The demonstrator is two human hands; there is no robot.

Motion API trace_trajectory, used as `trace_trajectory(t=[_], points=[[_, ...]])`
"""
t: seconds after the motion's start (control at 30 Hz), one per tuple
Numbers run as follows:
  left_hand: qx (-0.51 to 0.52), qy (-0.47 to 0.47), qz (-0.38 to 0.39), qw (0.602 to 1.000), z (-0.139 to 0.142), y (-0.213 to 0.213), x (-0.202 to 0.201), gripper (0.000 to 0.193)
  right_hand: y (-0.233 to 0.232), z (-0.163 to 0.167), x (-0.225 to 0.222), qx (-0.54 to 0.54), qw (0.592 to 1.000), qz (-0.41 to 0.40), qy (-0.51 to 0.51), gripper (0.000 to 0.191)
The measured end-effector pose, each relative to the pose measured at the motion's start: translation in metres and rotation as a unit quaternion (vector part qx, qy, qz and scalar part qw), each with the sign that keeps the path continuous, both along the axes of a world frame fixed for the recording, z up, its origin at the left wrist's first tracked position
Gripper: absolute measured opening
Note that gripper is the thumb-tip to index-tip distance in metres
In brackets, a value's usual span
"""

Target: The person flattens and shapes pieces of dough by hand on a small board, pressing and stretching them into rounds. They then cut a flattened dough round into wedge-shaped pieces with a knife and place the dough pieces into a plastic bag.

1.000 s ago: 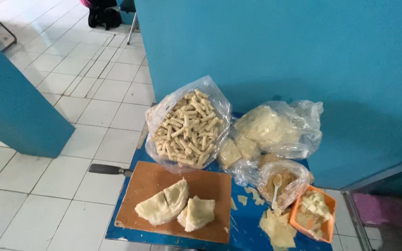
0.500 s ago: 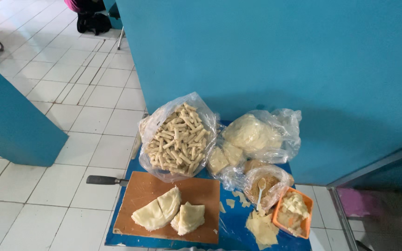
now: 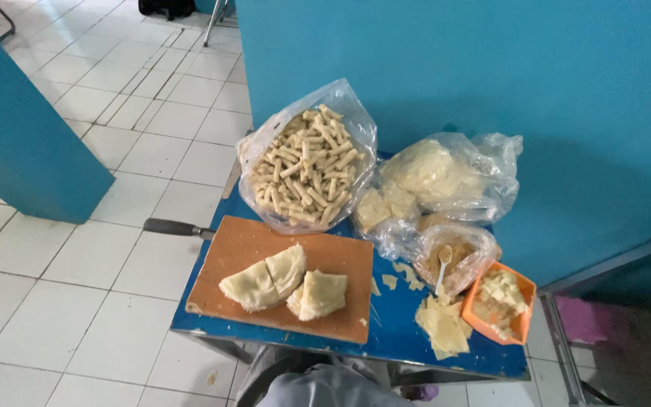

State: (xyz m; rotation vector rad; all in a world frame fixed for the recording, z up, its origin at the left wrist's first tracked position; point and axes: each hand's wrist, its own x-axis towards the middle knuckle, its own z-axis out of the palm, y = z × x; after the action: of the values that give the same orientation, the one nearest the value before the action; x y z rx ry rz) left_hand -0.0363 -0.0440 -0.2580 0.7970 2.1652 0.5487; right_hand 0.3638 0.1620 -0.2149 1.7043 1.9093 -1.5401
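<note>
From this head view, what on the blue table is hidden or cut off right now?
- Knife: only the dark handle shows; the blade is hidden behind the wooden cutting board.
- Spoon: its lower end is buried in the brown crumbs inside the clear bag.
- Both hands: out of the head view.
- Blue table: legs cut off by the bottom edge.

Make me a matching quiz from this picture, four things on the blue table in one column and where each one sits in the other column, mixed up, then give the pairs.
1. folded dough pieces
2. small rolled sticks
3. spoon
4. knife handle

A. in the bag of brown filling
B. sticking out past the table's left edge
C. on the wooden board
D. in the big clear bag at the back left

Pairs: 1-C, 2-D, 3-A, 4-B
</note>
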Motion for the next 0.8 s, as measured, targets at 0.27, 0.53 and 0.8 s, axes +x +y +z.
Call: trace_trajectory(t=[0.27, 0.53, 0.8], points=[[0.225, 0.232, 0.137, 0.936, 0.027, -0.021, -0.03, 0.007, 0.02, 0.104, 0.013, -0.061, 0.963, 0.263, 0.011, 0.039], [0.506, 0.371, 0.048, 0.777, 0.21, 0.05, -0.044, 0.03, 0.113, 0.229, -0.167, 0.377, 0.886, 0.149, 0.226, 0.04], [0.493, 0.269, -0.159, 0.812, 0.3, 0.128, -0.04, 0.022, 0.155, 0.198, -0.241, 0.254, 0.899, 0.307, 0.181, 0.065]])
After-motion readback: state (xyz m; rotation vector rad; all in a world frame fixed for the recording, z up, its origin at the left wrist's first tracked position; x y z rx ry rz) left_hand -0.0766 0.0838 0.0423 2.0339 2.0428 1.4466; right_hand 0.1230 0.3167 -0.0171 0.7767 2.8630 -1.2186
